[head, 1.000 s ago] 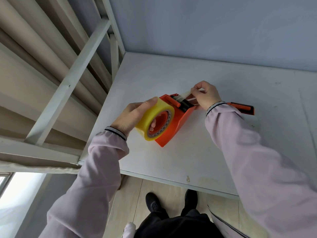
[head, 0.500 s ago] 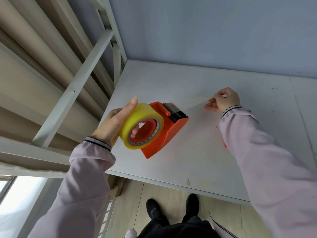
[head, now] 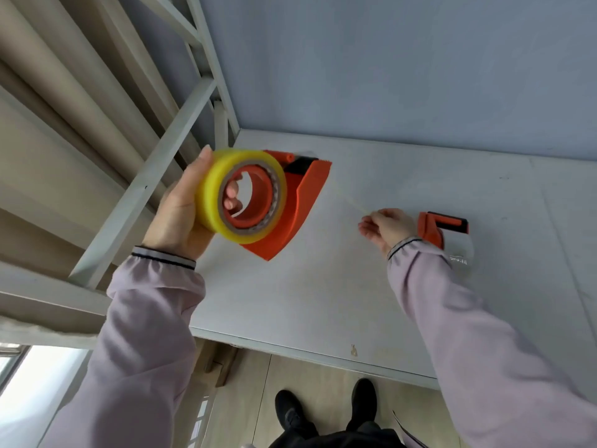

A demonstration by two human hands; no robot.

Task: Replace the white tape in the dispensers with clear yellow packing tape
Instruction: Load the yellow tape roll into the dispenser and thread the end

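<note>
An orange tape dispenser [head: 300, 205] is lifted above the white table [head: 323, 302], with a clear yellow tape roll [head: 213, 195] mounted on its hub. My left hand [head: 181, 208] grips the roll, thumb over its top and fingertips showing inside the core. A thin strip of tape [head: 347, 199] stretches from the dispenser's cutter end to my right hand [head: 386, 226], which pinches its free end low over the table. A second orange dispenser [head: 442, 229] lies on the table just right of that hand, with a clear or whitish roll [head: 462, 253] partly hidden by my sleeve.
A white metal frame [head: 142, 189] with diagonal braces rises at the table's left edge, close to my left hand. A blue-grey wall [head: 387, 66] bounds the table's far side. My feet [head: 326, 409] stand on wooden floor below the front edge.
My left hand has raised the dispenser up and leftward, turning the roll's face toward me. My right hand has pulled the tape end away to the right, uncovering the second dispenser.
</note>
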